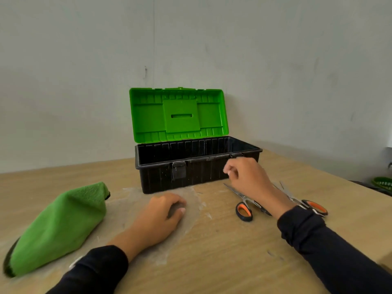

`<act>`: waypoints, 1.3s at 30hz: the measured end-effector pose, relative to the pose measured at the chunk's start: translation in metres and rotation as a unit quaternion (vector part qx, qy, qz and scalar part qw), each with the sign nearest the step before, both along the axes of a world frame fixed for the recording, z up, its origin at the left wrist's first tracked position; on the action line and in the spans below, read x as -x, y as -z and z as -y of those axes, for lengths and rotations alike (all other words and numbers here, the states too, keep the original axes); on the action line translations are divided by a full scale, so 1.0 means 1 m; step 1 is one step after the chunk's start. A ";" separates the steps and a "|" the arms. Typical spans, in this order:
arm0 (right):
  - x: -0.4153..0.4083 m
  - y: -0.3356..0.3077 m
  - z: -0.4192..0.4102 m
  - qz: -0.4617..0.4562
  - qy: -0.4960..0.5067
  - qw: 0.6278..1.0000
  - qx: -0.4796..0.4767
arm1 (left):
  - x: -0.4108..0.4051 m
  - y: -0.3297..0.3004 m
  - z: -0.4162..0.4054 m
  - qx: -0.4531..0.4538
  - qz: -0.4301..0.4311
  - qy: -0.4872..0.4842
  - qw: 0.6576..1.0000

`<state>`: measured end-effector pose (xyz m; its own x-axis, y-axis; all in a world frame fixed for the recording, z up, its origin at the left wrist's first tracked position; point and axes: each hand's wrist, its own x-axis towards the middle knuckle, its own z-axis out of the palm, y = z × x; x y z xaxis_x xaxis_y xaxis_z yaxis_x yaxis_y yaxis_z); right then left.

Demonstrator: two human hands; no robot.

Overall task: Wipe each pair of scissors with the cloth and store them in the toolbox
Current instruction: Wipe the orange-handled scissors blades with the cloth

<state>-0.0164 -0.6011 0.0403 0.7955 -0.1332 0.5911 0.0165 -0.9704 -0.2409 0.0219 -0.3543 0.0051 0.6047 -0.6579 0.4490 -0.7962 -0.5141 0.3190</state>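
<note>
Right hand (246, 175) hovers with loosely curled, empty fingers just above the scissors (244, 205), likely reaching, while left hand (163, 215) rests fingers curled, empty, beside the cloth (61, 225).

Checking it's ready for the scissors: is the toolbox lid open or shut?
Open. The toolbox's green lid stands raised at the back, its ribbed underside facing the camera, and the black interior is exposed.
</note>
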 end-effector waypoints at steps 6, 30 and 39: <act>0.025 0.003 0.005 -0.212 0.064 0.973 -0.059 | 0.003 0.003 0.000 -0.005 -0.002 0.004 1.000; 0.042 -0.021 -0.009 -0.279 -0.096 0.927 -0.230 | 0.003 0.003 0.000 0.013 0.003 0.015 1.000; 0.018 -0.022 -0.064 -0.145 -0.184 0.923 -0.307 | 0.012 -0.008 0.001 0.155 -0.037 0.021 0.987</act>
